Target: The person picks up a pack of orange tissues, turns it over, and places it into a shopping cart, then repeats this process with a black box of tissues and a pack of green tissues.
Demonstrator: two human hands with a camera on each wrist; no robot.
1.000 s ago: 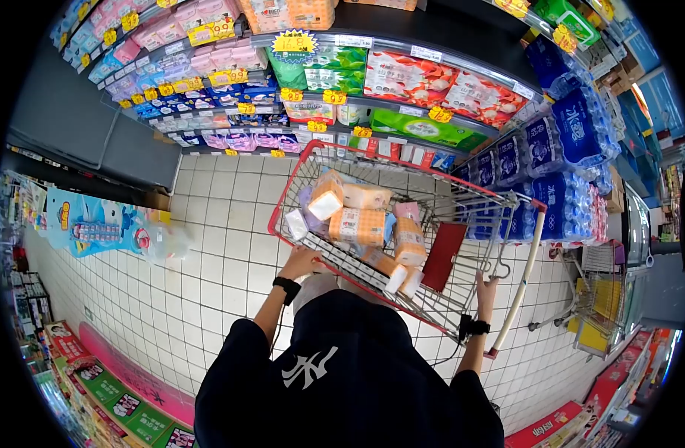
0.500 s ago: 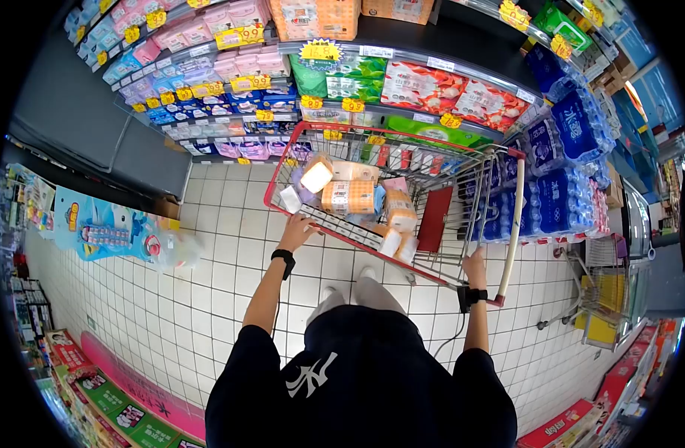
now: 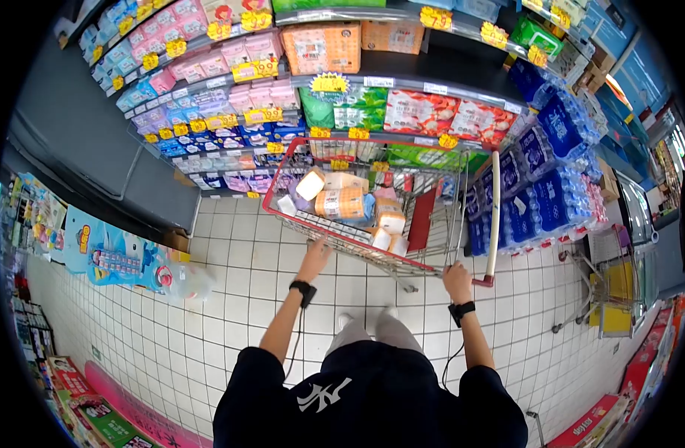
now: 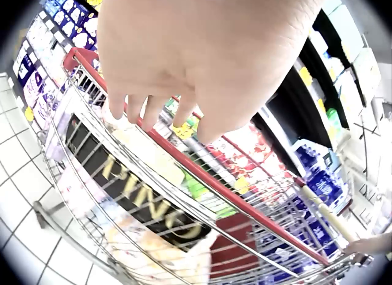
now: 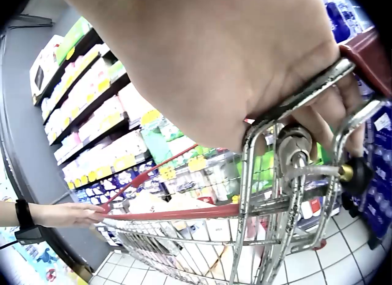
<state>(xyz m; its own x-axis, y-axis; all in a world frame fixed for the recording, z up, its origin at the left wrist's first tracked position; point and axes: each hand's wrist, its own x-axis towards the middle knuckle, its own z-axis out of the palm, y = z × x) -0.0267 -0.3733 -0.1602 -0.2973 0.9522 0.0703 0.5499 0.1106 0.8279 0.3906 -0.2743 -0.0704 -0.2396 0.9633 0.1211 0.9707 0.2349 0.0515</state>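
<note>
A wire shopping cart (image 3: 357, 240) with red rims stands in front of me, its pale handle (image 3: 495, 216) at the right. Orange-checked tissue packs (image 3: 339, 203) and other packages lie in its basket. Through the wires, the left wrist view shows a black box with gold lettering (image 4: 131, 193). My left hand (image 3: 315, 257) is at the near red rim, fingers extended; the right wrist view shows that hand (image 5: 70, 214) with its fingertips right at the rim. With fingers curled round the metal frame below the handle, my right hand (image 3: 457, 282) grips the cart.
Shelves with tissue packs (image 3: 320, 48) stand beyond the cart. Blue-wrapped bottle packs (image 3: 544, 205) are stacked right of the handle. Another cart (image 3: 611, 272) is farther right. A blue cardboard display (image 3: 111, 250) stands left on the tiled floor (image 3: 245, 313).
The cart has turned, its handle end swinging leftward and nearer the shelf line. More floor shows between my body and the cart. My left hand has shifted right along the rim.
</note>
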